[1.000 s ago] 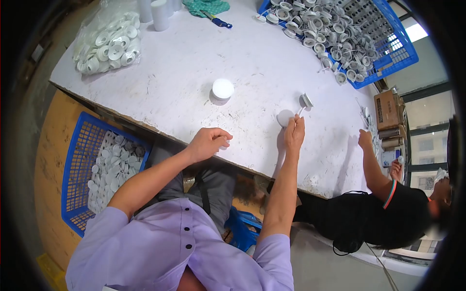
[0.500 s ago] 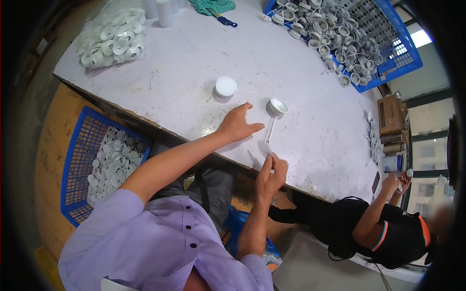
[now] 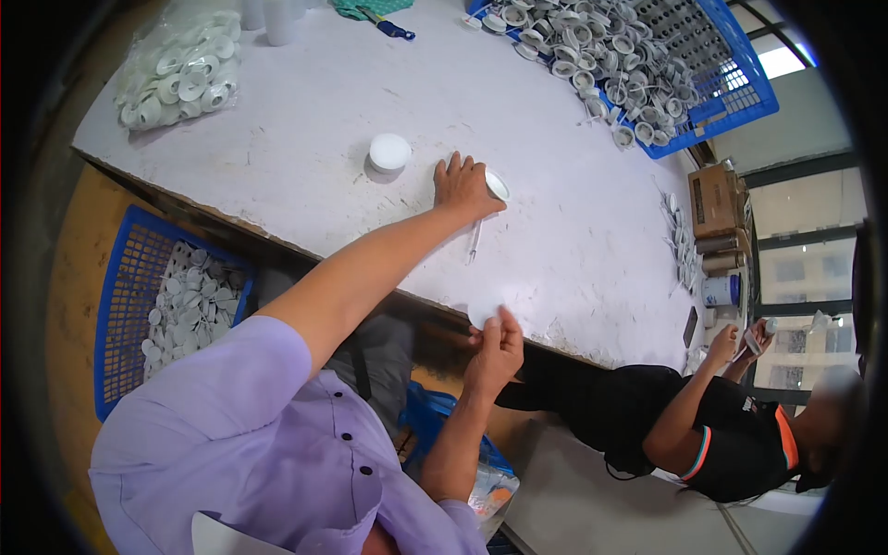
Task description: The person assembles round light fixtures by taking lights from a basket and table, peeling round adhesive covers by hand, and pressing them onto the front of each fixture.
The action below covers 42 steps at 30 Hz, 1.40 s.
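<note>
My left hand (image 3: pixel 462 188) is closed round the near side of a small round white cup-like part (image 3: pixel 498 184) on the table. A thin white stem (image 3: pixel 474 240) runs from beneath that hand toward me. Nearer the table's front edge, my right hand (image 3: pixel 498 347) pinches a thin white disc (image 3: pixel 485 313), whose outline is faint against the tabletop. Left of my left hand stands a short white round piece with a flat top (image 3: pixel 390 152), touched by neither hand.
A blue basket (image 3: pixel 740 113) heaped with grey-white parts stands at the back right. A bag of white rings (image 3: pixel 185 79) lies back left. Another blue basket (image 3: pixel 116 305) sits below the table's left side. At the right, a person in black (image 3: pixel 731 435) holds a small part.
My left hand has moved from the middle of the table onto the cup-like part and closed round it. My right hand has drawn back toward the front edge with the disc.
</note>
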Each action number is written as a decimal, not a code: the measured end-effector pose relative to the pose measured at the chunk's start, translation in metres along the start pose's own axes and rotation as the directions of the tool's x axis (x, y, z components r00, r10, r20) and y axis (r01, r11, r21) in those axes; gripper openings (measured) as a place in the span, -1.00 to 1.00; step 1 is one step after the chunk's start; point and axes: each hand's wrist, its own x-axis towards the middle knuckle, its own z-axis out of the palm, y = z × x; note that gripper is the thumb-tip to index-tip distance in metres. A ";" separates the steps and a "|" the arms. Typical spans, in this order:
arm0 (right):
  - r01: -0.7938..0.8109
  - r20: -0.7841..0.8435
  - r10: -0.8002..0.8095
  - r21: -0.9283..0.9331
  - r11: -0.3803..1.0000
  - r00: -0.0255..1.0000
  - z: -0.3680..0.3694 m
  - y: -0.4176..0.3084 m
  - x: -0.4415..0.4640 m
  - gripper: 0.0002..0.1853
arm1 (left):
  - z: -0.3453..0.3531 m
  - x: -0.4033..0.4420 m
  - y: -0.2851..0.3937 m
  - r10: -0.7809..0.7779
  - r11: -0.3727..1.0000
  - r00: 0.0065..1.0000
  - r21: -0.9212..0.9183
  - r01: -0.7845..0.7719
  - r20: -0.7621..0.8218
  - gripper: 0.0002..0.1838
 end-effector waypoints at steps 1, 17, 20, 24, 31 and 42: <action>0.021 -0.013 -0.021 0.009 1.000 1.000 0.001 -0.003 0.002 -0.63 | 0.004 0.003 -0.006 0.039 0.997 0.999 -0.063 -0.039 -0.006 -0.12; -0.187 0.173 0.169 0.097 0.977 0.970 0.059 0.013 0.008 -0.70 | -0.069 -0.172 -0.078 0.242 0.450 0.942 -0.887 0.103 0.232 -0.16; -0.155 0.249 0.133 0.071 0.985 0.959 0.068 0.017 -0.002 -0.69 | -0.068 -0.180 -0.090 0.285 0.354 0.935 -0.930 0.101 0.210 -0.15; -0.129 0.240 0.120 0.022 0.991 0.963 0.083 0.013 -0.014 -0.67 | -0.077 -0.189 -0.093 0.281 0.425 0.942 -0.904 0.048 0.182 -0.25; -0.127 0.277 0.128 -0.021 0.992 0.952 0.091 0.020 -0.020 -0.67 | -0.077 -0.194 -0.102 0.174 0.542 0.978 -0.840 0.004 0.117 -0.45; -0.233 0.305 0.204 0.063 0.970 0.930 0.099 0.024 -0.023 -0.71 | -0.079 -0.198 -0.108 0.168 0.527 0.973 -0.848 0.046 0.157 -0.49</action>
